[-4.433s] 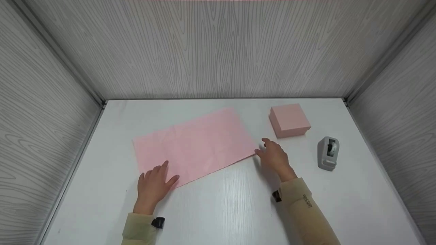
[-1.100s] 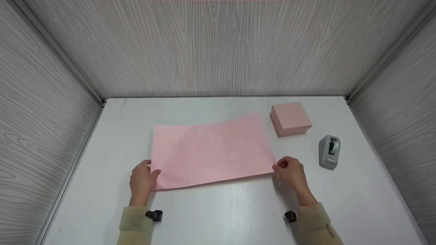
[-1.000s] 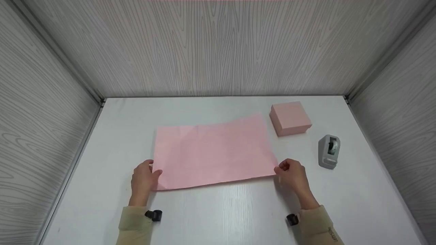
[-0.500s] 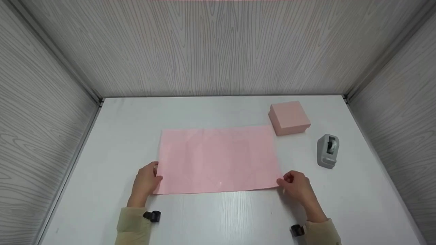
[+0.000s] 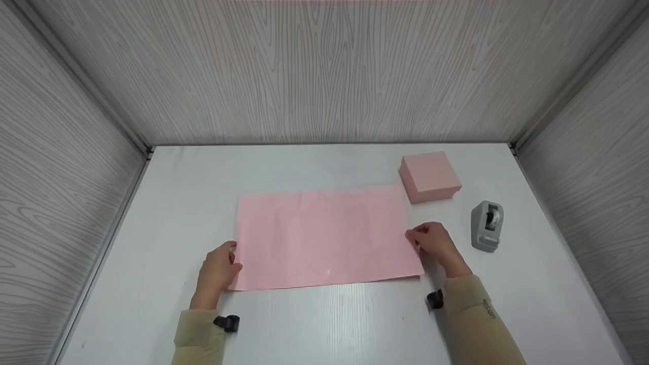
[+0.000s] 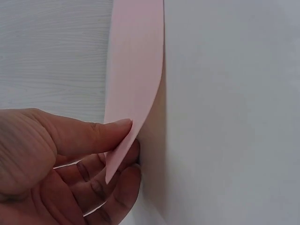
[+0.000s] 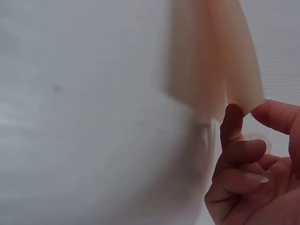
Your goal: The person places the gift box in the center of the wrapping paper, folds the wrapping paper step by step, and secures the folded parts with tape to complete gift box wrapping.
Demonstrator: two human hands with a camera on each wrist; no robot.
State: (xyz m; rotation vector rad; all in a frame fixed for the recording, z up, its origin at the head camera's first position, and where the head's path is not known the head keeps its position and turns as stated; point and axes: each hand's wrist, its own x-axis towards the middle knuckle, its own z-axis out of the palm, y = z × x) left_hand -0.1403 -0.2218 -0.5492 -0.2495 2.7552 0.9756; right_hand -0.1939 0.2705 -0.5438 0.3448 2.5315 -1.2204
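Note:
A pink sheet of paper (image 5: 324,235) lies across the middle of the table, its near edge slightly raised at the right. My left hand (image 5: 215,271) pinches its near left corner; in the left wrist view the thumb (image 6: 101,136) lies on top and the fingers are curled beneath. On the right edge, above the near right corner, my right hand (image 5: 433,243) holds the paper between thumb and forefinger. Two layers of the paper (image 7: 243,70) hang apart in the right wrist view, the thumb and forefinger at the tip of one of them.
Beyond the paper's far right corner stands a pink box (image 5: 431,176). A grey tape dispenser (image 5: 487,226) sits to the right of my right hand. Woodgrain panels (image 5: 324,71) enclose the white table (image 5: 324,329) at the back and sides.
Both hands have drawn the paper nearer and to the right and squared it up. My right hand has since moved from the near right corner up along the right edge.

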